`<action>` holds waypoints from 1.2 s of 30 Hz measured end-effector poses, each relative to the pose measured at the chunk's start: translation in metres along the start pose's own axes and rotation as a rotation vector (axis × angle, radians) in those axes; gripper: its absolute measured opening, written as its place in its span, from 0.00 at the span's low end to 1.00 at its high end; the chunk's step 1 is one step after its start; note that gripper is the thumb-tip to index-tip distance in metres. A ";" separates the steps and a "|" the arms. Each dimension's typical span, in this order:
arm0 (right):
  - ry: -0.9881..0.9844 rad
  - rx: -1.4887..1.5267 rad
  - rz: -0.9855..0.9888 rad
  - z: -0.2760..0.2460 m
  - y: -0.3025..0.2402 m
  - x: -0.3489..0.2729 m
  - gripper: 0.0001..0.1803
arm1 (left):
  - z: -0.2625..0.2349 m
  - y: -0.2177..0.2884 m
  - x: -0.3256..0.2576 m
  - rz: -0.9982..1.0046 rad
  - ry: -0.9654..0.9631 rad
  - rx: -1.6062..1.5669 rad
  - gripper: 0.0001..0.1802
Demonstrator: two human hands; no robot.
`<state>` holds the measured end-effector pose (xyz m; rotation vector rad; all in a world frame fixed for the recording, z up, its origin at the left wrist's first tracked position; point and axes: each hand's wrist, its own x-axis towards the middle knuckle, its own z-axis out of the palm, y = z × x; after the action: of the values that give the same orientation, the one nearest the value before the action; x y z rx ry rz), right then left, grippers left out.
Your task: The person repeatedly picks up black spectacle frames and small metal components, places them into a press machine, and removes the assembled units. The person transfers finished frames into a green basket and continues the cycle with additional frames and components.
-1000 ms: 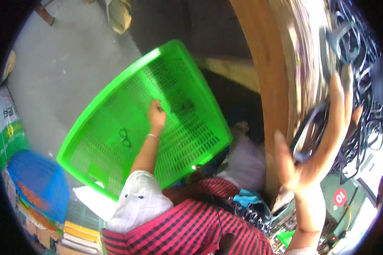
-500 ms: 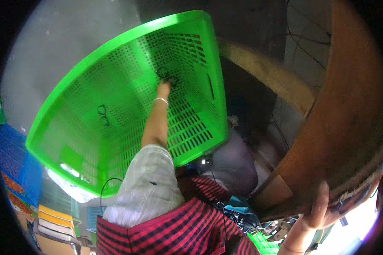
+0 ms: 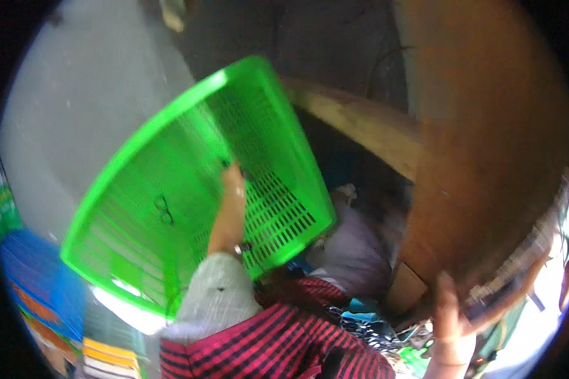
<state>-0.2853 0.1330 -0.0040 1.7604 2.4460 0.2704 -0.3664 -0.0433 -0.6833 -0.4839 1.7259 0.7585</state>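
Note:
My left hand point(image 3: 234, 177) reaches deep into a large bright green plastic basket point(image 3: 155, 129) with slotted walls, tilted with its mouth facing me. The fingers look closed around small dark bits, too blurred to name. Another dark looped piece point(image 3: 164, 210), shaped like a pair of eyeglass frames, lies apart against the basket's inside, left of that hand. To the right, my right hand point(image 3: 450, 325) is at the lower edge of a curved-looking brown wooden board point(image 3: 480, 158); its thumb presses the board's face and the other fingers are partly hidden.
A pale wooden beam point(image 3: 360, 129) crosses behind the basket, beside the board. Blue crates point(image 3: 41, 271) and a stack of yellow and white items point(image 3: 110, 360) stand at the lower left. Patterned cloth point(image 3: 367, 328) lies near my striped red garment point(image 3: 253, 341).
The basket appears smaller and lower in view, and the brown board has shifted left. My left hand has come lower, nearer to me, still inside the basket. My right hand stays at the board.

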 end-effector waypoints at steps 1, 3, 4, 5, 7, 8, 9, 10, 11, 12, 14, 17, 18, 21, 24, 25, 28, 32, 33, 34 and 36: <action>-0.029 0.001 -0.017 0.006 -0.009 0.014 0.48 | -0.024 -0.018 -0.006 -0.076 -0.073 -0.188 0.13; -0.040 -0.007 0.063 0.000 -0.007 0.016 0.48 | -0.043 0.030 -0.085 -0.089 -0.344 -0.340 0.09; -0.018 0.056 0.054 -0.001 -0.003 0.019 0.48 | -0.060 0.076 -0.145 -0.009 -0.450 -0.355 0.12; 0.032 0.172 0.025 0.000 0.003 0.015 0.50 | -0.064 0.158 -0.253 0.159 -0.578 -0.231 0.17; 0.119 0.408 -0.080 0.003 0.011 0.011 0.53 | -0.077 0.274 -0.414 0.760 -0.531 -0.107 0.15; 0.209 0.477 -0.101 0.004 0.013 0.007 0.48 | -0.083 0.308 -0.446 1.130 -0.716 -0.250 0.13; 0.326 0.526 -0.119 0.014 0.014 0.003 0.47 | -0.081 0.355 -0.483 1.450 -0.901 -0.144 0.20; 0.401 0.541 -0.146 0.019 0.013 0.001 0.45 | -0.065 0.388 -0.520 1.615 -0.916 -0.125 0.23; 0.496 0.493 -0.163 0.022 0.014 -0.002 0.42 | -0.040 0.424 -0.550 1.754 -0.837 0.055 0.20; 0.522 0.447 -0.200 0.023 0.019 -0.002 0.39 | 0.003 0.449 -0.573 2.280 -0.375 0.358 0.19; 0.621 0.309 -0.230 0.018 0.025 0.017 0.36 | 0.097 0.515 -0.590 1.834 -1.066 0.343 0.23; 0.466 0.306 0.019 0.010 0.034 0.036 0.35 | 0.189 0.554 -0.604 1.746 -0.990 0.696 0.31; 0.516 0.250 0.053 0.016 0.039 0.038 0.36 | 0.219 0.560 -0.588 1.782 -0.991 0.750 0.30; 0.417 0.339 0.124 0.032 0.073 0.009 0.35 | 0.260 0.457 -0.605 1.838 -1.030 0.762 0.29; 0.313 0.291 0.113 0.022 0.108 -0.048 0.36 | 0.274 0.423 -0.592 1.894 -1.015 0.573 0.25; 0.333 0.270 0.120 0.022 0.118 -0.071 0.36 | 0.281 0.404 -0.590 1.924 -1.013 0.492 0.22; 0.294 0.196 0.189 0.014 0.146 -0.137 0.32 | 0.259 0.325 -0.619 2.092 -0.698 0.411 0.17; 0.321 0.228 0.369 0.019 0.182 -0.221 0.24 | 0.230 0.221 -0.651 2.161 -0.434 0.427 0.14; 0.230 0.211 0.440 0.014 0.189 -0.239 0.25 | 0.233 0.196 -0.650 2.181 -0.459 0.430 0.14; 0.193 0.171 0.453 0.014 0.198 -0.254 0.24 | 0.230 0.165 -0.659 2.201 -0.362 0.422 0.14; 0.150 0.067 0.413 0.011 0.216 -0.272 0.23 | 0.219 0.139 -0.674 2.197 -0.269 0.420 0.16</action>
<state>0.0034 -0.0568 0.0276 2.3459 2.1804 0.3716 -0.1164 0.1679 -0.0396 2.0636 1.4716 1.6013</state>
